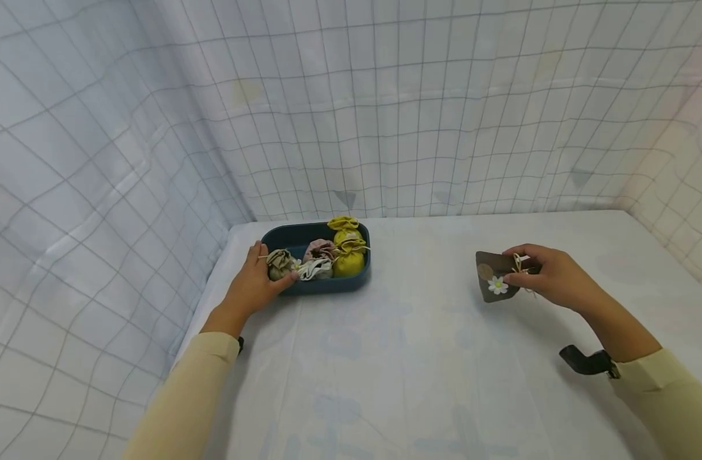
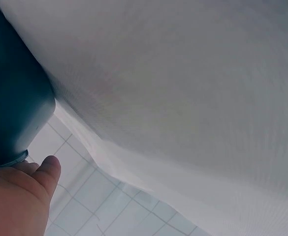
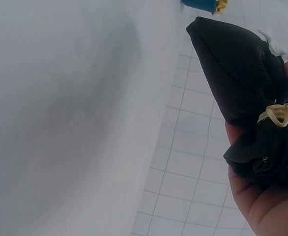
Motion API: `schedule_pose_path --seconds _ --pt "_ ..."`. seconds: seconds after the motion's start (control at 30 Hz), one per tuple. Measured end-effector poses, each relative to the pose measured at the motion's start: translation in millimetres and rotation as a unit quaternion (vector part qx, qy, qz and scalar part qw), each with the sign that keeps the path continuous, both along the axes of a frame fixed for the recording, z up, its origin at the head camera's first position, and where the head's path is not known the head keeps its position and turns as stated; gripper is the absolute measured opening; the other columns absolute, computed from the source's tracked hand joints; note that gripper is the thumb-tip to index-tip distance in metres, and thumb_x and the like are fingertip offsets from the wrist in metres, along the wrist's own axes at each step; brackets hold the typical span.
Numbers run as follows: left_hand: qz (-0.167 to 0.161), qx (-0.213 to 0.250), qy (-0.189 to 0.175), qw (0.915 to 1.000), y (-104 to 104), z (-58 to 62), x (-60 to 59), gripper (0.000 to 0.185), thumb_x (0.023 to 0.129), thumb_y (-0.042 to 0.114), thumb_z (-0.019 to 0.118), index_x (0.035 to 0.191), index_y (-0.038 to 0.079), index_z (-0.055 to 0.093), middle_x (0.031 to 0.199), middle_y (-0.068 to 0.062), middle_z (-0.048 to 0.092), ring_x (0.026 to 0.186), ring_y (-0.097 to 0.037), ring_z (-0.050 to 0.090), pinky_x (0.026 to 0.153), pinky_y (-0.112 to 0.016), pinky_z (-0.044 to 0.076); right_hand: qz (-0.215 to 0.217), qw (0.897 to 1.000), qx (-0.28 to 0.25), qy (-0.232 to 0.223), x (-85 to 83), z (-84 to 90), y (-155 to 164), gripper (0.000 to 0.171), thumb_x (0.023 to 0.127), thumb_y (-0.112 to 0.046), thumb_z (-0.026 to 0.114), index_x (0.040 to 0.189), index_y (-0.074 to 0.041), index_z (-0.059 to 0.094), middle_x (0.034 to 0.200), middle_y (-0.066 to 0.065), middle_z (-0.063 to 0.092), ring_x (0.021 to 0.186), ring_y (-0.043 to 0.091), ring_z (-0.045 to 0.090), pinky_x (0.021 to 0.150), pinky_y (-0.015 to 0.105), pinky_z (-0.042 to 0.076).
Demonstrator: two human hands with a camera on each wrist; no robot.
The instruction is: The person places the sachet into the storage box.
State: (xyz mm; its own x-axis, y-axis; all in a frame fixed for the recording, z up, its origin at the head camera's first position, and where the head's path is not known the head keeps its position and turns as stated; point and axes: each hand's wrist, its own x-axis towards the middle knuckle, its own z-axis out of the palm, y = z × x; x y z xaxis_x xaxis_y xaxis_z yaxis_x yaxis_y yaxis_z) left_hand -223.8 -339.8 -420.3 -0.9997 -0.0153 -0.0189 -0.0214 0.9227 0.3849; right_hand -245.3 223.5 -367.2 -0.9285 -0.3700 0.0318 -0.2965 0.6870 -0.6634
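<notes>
My left hand (image 1: 254,284) grips the left front corner of a dark teal bin (image 1: 328,285), fingers along its left side and thumb over the front rim. An olive-brown pouch (image 1: 279,262) lies inside, right beside that thumb. In the left wrist view, fingers (image 2: 48,174) show at the rim of the bin (image 2: 16,98). My right hand (image 1: 549,271) pinches a dark drawstring pouch (image 1: 488,281) by its tied neck, above the table on the right. A white daisy decorates its front. The right wrist view shows the pouch (image 3: 237,73) with its beige cord bow (image 3: 277,115).
The bin also holds a pink pouch (image 1: 319,249), a grey-white pouch (image 1: 316,269) and yellow pouches (image 1: 350,263) at its right end. A white cloth covers the table (image 1: 385,364). White gridded curtains (image 1: 397,128) enclose the back and sides.
</notes>
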Motion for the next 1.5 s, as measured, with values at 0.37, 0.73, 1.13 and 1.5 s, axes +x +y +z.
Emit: schedule_pose_path --seconds 0.37,0.73,1.13,1.5 --pt "0.001 0.006 -0.007 1.0 2 4.6 3.6 0.121 0.086 0.081 0.046 0.155 -0.006 -0.002 0.164 -0.021 -0.01 0.149 -0.041 0.0 0.114 -0.059 0.021 0.027 0.999 -0.005 0.023 -15.1 9.5 -23 0.045 0.089 -0.032 0.077 0.126 -0.011 0.063 0.107 0.012 0.069 0.097 0.028 0.064 0.069 0.035 0.053" --pt "0.007 0.001 -0.013 0.9999 2 5.3 3.5 0.122 0.084 0.082 0.045 0.155 -0.005 -0.002 0.164 -0.021 -0.011 0.149 -0.042 0.002 0.114 -0.059 0.021 0.061 0.998 -0.006 0.02 -32.0 16.2 -51 0.047 0.088 -0.032 0.078 0.127 -0.013 0.063 0.113 0.01 0.068 0.102 0.027 0.064 0.074 0.038 0.054" --pt "0.006 0.002 -0.009 0.9999 3 4.3 3.0 0.122 0.085 0.082 0.045 0.155 -0.006 -0.001 0.164 -0.021 -0.01 0.149 -0.04 -0.001 0.115 -0.058 0.02 0.114 0.993 0.02 0.021 -59.2 20.4 -98 0.046 0.088 -0.027 0.078 0.129 -0.014 0.063 0.111 0.008 0.069 0.096 0.022 0.065 0.072 0.037 0.053" --pt "0.008 -0.002 -0.004 1.0 1 2.2 1.9 0.123 0.084 0.082 0.046 0.155 -0.006 -0.001 0.164 -0.021 -0.008 0.15 -0.038 -0.005 0.115 -0.057 0.019 0.179 0.983 0.036 0.022 -75.3 30.4 -134 0.047 0.086 -0.024 0.08 0.129 -0.015 0.063 0.107 0.007 0.069 0.088 0.021 0.065 0.064 0.035 0.054"
